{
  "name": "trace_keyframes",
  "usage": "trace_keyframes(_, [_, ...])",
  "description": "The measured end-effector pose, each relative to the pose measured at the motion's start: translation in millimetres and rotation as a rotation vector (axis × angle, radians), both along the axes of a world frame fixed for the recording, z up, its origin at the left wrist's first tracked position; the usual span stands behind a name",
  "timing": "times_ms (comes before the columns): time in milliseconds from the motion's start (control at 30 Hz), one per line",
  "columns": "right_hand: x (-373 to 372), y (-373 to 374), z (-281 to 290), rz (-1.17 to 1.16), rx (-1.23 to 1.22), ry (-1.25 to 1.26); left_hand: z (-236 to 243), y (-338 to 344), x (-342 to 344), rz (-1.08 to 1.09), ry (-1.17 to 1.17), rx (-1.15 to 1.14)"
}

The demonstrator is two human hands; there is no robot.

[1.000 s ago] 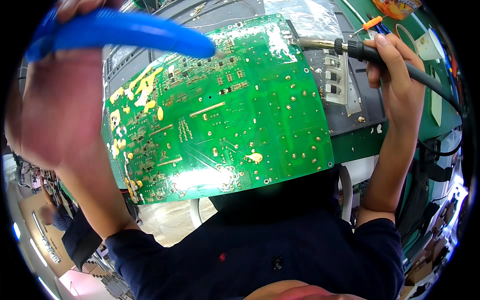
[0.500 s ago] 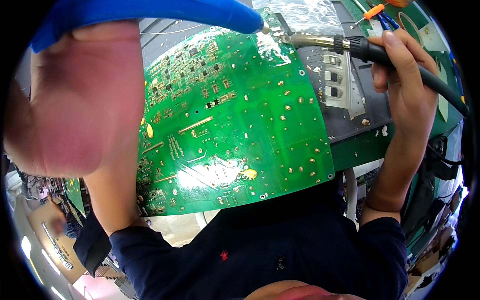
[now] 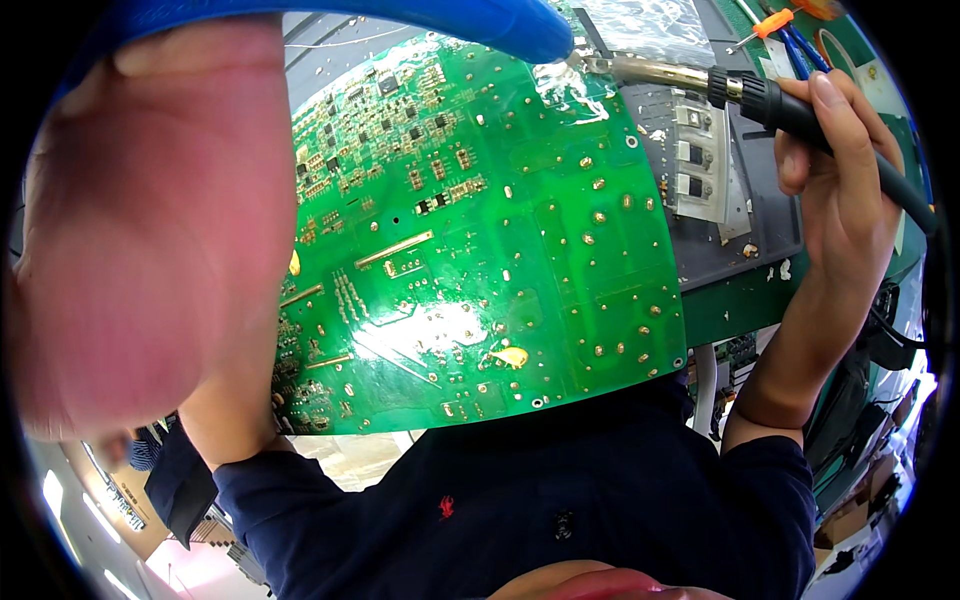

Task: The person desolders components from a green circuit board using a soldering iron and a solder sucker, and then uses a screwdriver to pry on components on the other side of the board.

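Note:
My left hand (image 3: 160,220), large and close to the camera, is closed on a blue tube-shaped tool (image 3: 500,25), whose tip reaches the top right of a big green circuit board (image 3: 540,250). My right hand (image 3: 840,170) grips the black handle of a soldering iron (image 3: 750,95); its metal end lies at that same corner, beside the blue tool's tip. Whether either tip touches the board I cannot tell. The board carries many solder joints, small chips and a yellow blob (image 3: 512,357). My left hand hides its left part.
A dark grey tray (image 3: 760,240) holds a strip of black components (image 3: 695,165) and scraps. Behind lie clear plastic (image 3: 655,30), an orange-handled screwdriver (image 3: 770,25) and a tape roll (image 3: 832,48). Another person (image 3: 140,452) shows blurred at the lower left.
My left hand and the blue tool have moved right and up toward the board's top right corner, the hand looming larger. My right hand with the iron has shifted slightly right in view.

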State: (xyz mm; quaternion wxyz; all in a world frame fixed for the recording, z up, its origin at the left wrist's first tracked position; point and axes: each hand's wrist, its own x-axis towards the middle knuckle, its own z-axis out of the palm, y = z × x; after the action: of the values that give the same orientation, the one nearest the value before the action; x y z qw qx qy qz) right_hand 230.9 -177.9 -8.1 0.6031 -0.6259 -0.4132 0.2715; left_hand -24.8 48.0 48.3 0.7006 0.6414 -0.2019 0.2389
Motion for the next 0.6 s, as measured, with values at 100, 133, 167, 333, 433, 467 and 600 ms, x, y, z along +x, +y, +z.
trace_keyframes(100, [8.7,-3.1,-3.0,0.020,0.010,-0.024,1.0,-16.1,-0.9,0.013,0.007,-0.005])
trace_keyframes(133, [9.3,-3.6,-2.4,0.029,0.012,-0.027,1.5,-10.2,-5.4,0.017,0.010,-0.006])
trace_keyframes(167, [9.8,-3.5,-2.5,0.037,0.012,-0.032,1.6,-13.4,-6.8,0.020,0.013,-0.007])
trace_keyframes(333, [13.3,-5.1,-4.3,0.084,0.005,-0.022,-3.8,-22.4,-0.9,0.022,0.019,-0.018])
trace_keyframes(433, [10.5,1.1,3.2,0.140,0.029,-0.022,12.7,-32.1,-16.6,0.087,0.040,0.003])
trace_keyframes(467, [11.6,-0.5,1.2,0.124,0.021,-0.036,7.8,-29.3,-14.7,0.076,0.036,-0.005])
trace_keyframes(600, [12.3,-4.1,-3.9,0.088,0.009,-0.069,-3.8,-25.3,-10.3,0.062,0.031,-0.022])
